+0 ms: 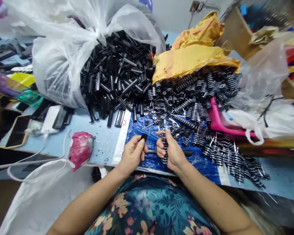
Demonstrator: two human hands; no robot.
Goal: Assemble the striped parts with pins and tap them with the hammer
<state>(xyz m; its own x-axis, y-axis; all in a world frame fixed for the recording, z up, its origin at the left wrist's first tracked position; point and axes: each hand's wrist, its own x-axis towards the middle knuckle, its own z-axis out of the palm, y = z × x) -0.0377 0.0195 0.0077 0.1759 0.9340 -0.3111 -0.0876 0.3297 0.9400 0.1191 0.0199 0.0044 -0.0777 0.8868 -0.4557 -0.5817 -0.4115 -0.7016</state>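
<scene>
Between the thumb and fingers of my left hand (134, 152) is a small black piece (143, 137), partly hidden by the grip. My right hand (170, 150) is wrapped round a black-and-white ridged piece (164, 147), held upright. The two hands are apart, above a blue plastic sheet (149, 163) at the table's front edge. A dark rod (187, 153) lies crosswise on the sheet, passing behind my right hand. Just beyond my hands are small black discs (162, 117) and a thin metal pin (148, 126).
A clear bag (58, 68) spills black tubes (129, 62). Ridged pieces (198, 111) pile under a yellow sack (186, 62). A pink tray (218, 124) sits at right, a pink bundle (80, 148) and white power bank (51, 119) at left. A blurred arm shows at far left.
</scene>
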